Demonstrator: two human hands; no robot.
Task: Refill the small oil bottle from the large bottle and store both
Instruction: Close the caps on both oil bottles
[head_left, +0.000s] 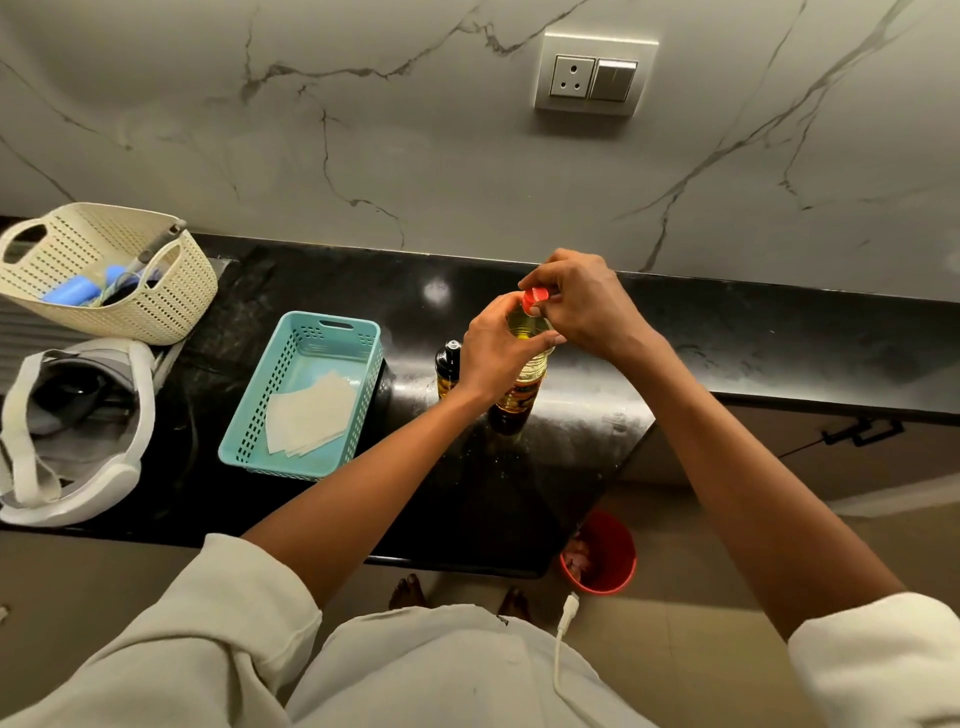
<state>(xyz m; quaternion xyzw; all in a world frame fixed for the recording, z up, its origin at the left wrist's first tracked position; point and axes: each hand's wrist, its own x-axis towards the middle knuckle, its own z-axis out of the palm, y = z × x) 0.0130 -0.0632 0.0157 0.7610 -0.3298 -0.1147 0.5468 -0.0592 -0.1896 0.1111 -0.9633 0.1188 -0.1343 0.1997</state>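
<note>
Now left hand grips clear plastic lg oil bottle w/ yellow oil; right hand pinches ribbed red cap.

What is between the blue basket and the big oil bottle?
The small dark bottle stands there on the black counter, between the teal basket and the large bottle, in the head view.

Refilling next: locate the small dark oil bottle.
Head view: the small dark oil bottle stands on the black counter, between the turquoise plastic basket and the large clear bottle.
</note>
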